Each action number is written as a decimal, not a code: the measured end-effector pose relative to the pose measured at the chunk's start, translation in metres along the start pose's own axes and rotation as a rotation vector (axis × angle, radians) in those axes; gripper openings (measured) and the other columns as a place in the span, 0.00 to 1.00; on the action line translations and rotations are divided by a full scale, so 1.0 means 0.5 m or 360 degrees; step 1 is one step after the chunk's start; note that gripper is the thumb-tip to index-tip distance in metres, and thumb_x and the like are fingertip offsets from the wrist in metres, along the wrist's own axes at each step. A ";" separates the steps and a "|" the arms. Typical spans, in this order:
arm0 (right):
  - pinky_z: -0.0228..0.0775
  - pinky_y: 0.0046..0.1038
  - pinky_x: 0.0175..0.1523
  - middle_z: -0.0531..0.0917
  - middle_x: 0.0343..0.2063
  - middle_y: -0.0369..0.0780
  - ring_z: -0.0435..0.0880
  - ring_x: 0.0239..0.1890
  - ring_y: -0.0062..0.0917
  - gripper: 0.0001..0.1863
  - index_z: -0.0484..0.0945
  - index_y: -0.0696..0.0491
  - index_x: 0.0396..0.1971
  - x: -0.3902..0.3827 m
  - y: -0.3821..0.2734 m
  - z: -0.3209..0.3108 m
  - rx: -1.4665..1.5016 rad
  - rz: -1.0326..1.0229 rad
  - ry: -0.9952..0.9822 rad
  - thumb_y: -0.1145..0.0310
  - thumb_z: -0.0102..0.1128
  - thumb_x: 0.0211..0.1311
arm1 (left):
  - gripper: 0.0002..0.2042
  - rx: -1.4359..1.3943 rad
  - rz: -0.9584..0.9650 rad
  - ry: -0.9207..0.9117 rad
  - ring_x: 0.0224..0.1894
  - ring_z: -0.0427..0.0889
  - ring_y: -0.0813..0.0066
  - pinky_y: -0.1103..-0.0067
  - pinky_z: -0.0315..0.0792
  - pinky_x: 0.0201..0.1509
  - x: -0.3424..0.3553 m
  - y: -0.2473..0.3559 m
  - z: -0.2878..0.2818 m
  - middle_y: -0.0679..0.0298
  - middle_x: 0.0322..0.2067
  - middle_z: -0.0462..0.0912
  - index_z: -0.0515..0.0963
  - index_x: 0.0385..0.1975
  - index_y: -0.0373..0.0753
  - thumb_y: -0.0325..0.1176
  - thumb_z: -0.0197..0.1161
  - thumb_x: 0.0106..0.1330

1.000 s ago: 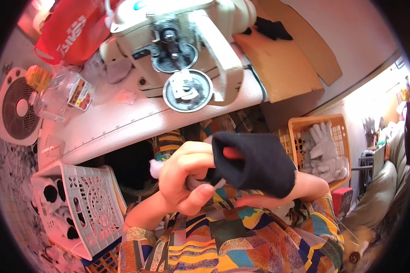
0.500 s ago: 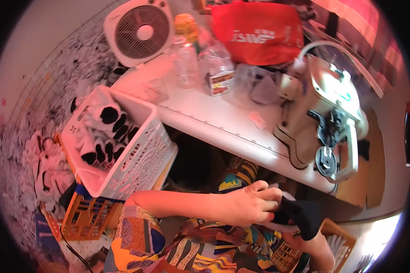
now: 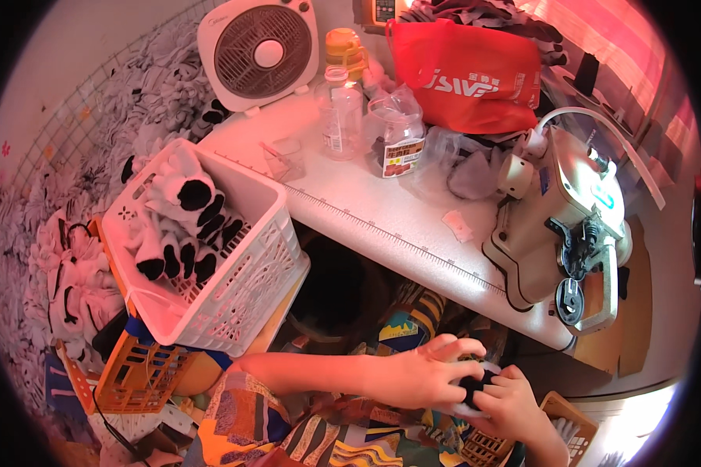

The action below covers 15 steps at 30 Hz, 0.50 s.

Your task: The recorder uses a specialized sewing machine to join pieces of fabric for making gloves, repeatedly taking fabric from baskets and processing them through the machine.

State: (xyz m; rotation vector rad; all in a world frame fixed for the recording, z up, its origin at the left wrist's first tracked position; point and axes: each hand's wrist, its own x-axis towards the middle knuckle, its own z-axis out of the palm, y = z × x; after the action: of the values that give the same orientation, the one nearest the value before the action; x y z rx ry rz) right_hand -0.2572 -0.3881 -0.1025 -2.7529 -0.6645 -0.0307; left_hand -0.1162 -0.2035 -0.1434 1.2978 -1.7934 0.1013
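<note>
Just below the table's front edge, over my lap, my left hand (image 3: 419, 378) curls its fingers round a small black cloth piece with some white (image 3: 475, 387). My right hand (image 3: 509, 401) grips the same piece from the right. The fingers hide much of it. Above my hands are the white table (image 3: 350, 218) with a printed ruler along its front and a beige sewing machine (image 3: 545, 218) at the table's right.
A white basket of white-and-black fabric pieces (image 3: 253, 296) stands left, over an orange crate (image 3: 109, 381). A fan (image 3: 245, 58), clear bottles (image 3: 340, 117), a jar (image 3: 393, 132) and a red bag (image 3: 463, 66) sit at the back. Fabric piles (image 3: 78, 296) fill the far left; cardboard (image 3: 631, 311) lies right.
The view has swung left onto the fan and white basket. Both hands have closed in round the black piece, which stood open earlier and is now mostly covered by fingers.
</note>
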 end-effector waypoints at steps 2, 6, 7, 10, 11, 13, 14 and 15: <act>0.58 0.33 0.39 0.74 0.21 0.31 0.74 0.29 0.28 0.15 0.73 0.46 0.19 -0.001 0.009 -0.002 0.0065 -0.0112 -0.0016 0.63 0.71 0.30 | 0.09 -0.0191 0.0070 -0.0112 0.61 0.58 0.51 0.60 0.56 0.57 0.003 0.009 -0.005 0.52 0.50 0.66 0.75 0.19 0.39 0.35 0.66 0.47; 0.54 0.38 0.46 0.75 0.29 0.28 0.72 0.43 0.31 0.18 0.77 0.44 0.25 -0.002 0.016 -0.021 0.0083 -0.0167 0.0025 0.68 0.67 0.23 | 0.08 -0.0414 0.0128 -0.0230 0.58 0.62 0.55 0.61 0.56 0.57 0.036 0.031 -0.041 0.52 0.46 0.68 0.75 0.17 0.37 0.33 0.66 0.45; 0.54 0.39 0.47 0.75 0.30 0.29 0.72 0.44 0.31 0.19 0.78 0.44 0.26 0.000 0.016 -0.022 0.0020 -0.0147 0.0092 0.68 0.67 0.24 | 0.08 -0.0438 0.0166 -0.0248 0.56 0.64 0.57 0.62 0.56 0.57 0.043 0.028 -0.045 0.53 0.44 0.69 0.75 0.17 0.37 0.33 0.65 0.44; 0.54 0.39 0.50 0.78 0.32 0.30 0.71 0.50 0.34 0.18 0.80 0.46 0.28 -0.004 0.020 -0.037 0.0013 -0.0067 0.0145 0.69 0.66 0.28 | 0.08 -0.0440 0.0360 -0.0355 0.48 0.69 0.60 0.64 0.58 0.55 0.052 0.003 -0.014 0.56 0.35 0.70 0.76 0.17 0.37 0.34 0.65 0.44; 0.55 0.39 0.50 0.79 0.31 0.30 0.72 0.50 0.35 0.16 0.80 0.47 0.28 -0.006 0.018 -0.039 -0.0005 -0.0053 0.0171 0.69 0.66 0.29 | 0.08 -0.0419 0.0462 -0.0239 0.40 0.71 0.63 0.67 0.60 0.53 0.065 0.004 -0.018 0.60 0.29 0.69 0.76 0.17 0.38 0.34 0.65 0.42; 0.56 0.37 0.51 0.79 0.27 0.31 0.72 0.50 0.37 0.10 0.79 0.49 0.24 -0.006 0.014 -0.029 0.0001 -0.0024 0.0267 0.70 0.67 0.35 | 0.08 -0.0502 0.0506 -0.0300 0.38 0.71 0.64 0.69 0.61 0.51 0.075 0.004 -0.016 0.61 0.30 0.69 0.76 0.17 0.38 0.34 0.65 0.41; 0.57 0.37 0.53 0.79 0.26 0.31 0.73 0.51 0.37 0.09 0.79 0.49 0.22 -0.009 0.014 -0.023 0.0037 0.0011 0.0291 0.70 0.68 0.35 | 0.08 -0.0544 0.0533 -0.0325 0.37 0.71 0.65 0.69 0.61 0.51 0.078 0.003 -0.013 0.61 0.30 0.69 0.76 0.18 0.38 0.33 0.65 0.40; 0.56 0.38 0.54 0.80 0.28 0.31 0.72 0.52 0.38 0.09 0.79 0.49 0.22 -0.015 0.017 -0.004 0.0150 0.0133 0.0328 0.71 0.69 0.35 | 0.06 -0.0472 0.0547 -0.0272 0.34 0.71 0.67 0.73 0.62 0.49 0.083 0.005 -0.012 0.62 0.30 0.69 0.76 0.18 0.39 0.34 0.63 0.42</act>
State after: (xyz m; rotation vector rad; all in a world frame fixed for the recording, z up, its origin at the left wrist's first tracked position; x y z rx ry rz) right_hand -0.2601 -0.3992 -0.1038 -2.6372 -0.4829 -0.2543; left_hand -0.1165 -0.2293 -0.1100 0.8027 -2.0738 -0.0868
